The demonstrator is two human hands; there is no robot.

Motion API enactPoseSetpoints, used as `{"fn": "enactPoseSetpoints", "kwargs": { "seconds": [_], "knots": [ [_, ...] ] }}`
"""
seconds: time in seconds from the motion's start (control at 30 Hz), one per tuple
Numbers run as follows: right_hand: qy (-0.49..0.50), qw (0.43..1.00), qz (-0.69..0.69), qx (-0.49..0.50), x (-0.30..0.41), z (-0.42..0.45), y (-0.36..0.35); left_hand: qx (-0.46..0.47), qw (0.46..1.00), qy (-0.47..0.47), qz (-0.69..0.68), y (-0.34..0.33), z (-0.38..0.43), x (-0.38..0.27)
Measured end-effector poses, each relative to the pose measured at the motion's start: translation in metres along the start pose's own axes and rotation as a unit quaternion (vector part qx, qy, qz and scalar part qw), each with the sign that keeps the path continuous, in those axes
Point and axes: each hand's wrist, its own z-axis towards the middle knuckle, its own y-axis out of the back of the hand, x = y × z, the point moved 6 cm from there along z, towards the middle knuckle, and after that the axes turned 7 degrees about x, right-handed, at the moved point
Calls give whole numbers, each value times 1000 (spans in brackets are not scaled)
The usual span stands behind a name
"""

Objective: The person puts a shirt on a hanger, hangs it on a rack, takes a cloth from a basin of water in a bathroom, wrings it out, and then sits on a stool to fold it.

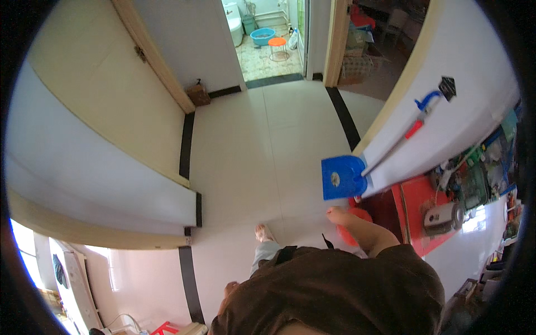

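My right hand (pixel 336 215) reaches forward at the right of my body, its fingers mostly hidden from above and no object visible in it. Just ahead of it lies the blue flat blade (pixel 342 178) of a long-handled shovel or dustpan, whose shaft (pixel 387 150) leans along the white wall. Under my right forearm shows a round red seat or lid (pixel 351 234). Low at my left side, my left hand (pixel 230 289) is partly covered by my dark brown top, and whether it holds anything is hidden. One foot (pixel 263 233) is forward on the pale tiled floor (pixel 234 167).
Ahead, a bathroom doorway shows a blue basin (pixel 263 37) and an orange stool (pixel 277 42). A closed cream door (pixel 104 79) is at left, with a cardboard box (pixel 198 95) beside its frame. At right, a red-topped table (pixel 423 197) bears a grey appliance (pixel 439 218) and clutter.
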Motion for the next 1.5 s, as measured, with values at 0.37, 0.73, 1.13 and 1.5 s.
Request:
{"fn": "enactPoseSetpoints", "kwargs": {
  "seconds": [0.37, 0.73, 1.13, 1.5],
  "knots": [
    [80, 996, -38, 12, 61, 146, 83, 9, 852, -258, 456, 171, 240, -90],
    [-132, 989, 30, 56, -74, 225, 90, -29, 992, -121, 23, 330, 405, -570],
    [-204, 972, 102, -46, 8, 515, 428, 141, 979, 66, -130, 310, 520, -592],
    [-143, 989, 35, -5, 92, 677, 531, 107, 994, 14, -19, 413, 718, -745]
  ]
}}
